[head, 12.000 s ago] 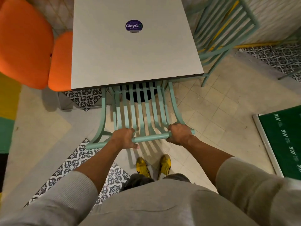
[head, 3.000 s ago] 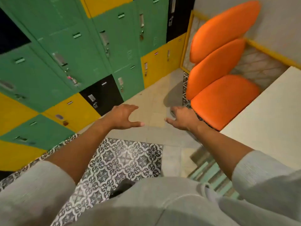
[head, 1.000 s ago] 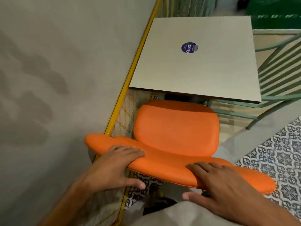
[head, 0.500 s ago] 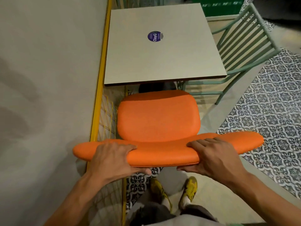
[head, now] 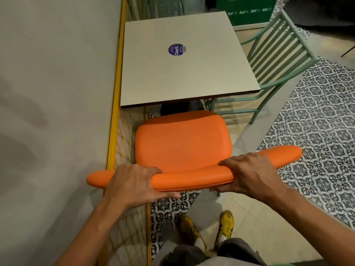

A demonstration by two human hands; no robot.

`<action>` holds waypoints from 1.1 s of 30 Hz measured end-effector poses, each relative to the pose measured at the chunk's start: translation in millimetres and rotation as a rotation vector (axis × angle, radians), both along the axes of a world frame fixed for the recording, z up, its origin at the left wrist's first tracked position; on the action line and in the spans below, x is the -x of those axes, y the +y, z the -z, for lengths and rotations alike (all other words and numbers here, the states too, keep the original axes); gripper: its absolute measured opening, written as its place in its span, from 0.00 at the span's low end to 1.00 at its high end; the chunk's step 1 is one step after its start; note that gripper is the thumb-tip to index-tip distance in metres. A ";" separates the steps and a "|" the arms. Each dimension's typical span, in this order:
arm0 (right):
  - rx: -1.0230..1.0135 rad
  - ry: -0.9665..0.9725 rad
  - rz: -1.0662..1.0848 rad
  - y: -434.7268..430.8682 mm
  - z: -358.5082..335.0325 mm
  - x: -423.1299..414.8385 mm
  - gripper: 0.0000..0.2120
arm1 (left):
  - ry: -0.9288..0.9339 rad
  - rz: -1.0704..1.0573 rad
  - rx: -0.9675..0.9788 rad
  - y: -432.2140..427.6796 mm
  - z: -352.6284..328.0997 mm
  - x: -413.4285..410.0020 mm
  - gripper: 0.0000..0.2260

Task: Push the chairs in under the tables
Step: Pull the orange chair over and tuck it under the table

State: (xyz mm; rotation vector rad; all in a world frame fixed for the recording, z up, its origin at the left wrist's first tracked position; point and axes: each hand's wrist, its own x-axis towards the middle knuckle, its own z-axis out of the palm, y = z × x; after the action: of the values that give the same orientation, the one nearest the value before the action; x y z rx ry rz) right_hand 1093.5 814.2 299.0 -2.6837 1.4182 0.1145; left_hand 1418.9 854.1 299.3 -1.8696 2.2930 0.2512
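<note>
Beside one table (head: 184, 73): two chairs, orange chair (head: 182, 143) gripped by both hands.

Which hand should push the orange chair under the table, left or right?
Probably both together. The left hand and right hand each grip the backrest of the orange chair, on either side of its middle. Forced to choose: right, since the left is squeezed near the wall.

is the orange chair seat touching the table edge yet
Apart. The head view shows a strip of floor and the dark table base between the orange seat front and the table near edge. Both hands, left and right, grip the backrest.
</note>
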 end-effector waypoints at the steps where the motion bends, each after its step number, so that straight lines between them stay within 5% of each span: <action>1: 0.008 -0.006 0.000 -2.1 -1.4 0.9 0.37 | -0.009 -0.002 -0.002 -3.4 -0.5 1.1 0.47; 21: 0.022 0.000 -0.028 -9.7 9.3 3.7 0.45 | -0.051 -0.119 -0.020 0.9 -10.7 9.5 0.46; 27: -0.034 0.010 -0.028 3.8 3.8 7.2 0.49 | 0.085 -0.117 -0.104 9.3 -10.6 7.1 0.48; 33: -0.017 -0.010 0.079 15.5 -9.7 49.8 0.40 | 0.147 -0.012 -0.091 2.3 -21.0 41.6 0.52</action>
State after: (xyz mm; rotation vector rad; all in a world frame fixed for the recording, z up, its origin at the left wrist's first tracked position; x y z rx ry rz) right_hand 1043.8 829.7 308.7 -2.6071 1.5114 0.1063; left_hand 1377.4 856.3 320.2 -1.8788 2.3198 0.5019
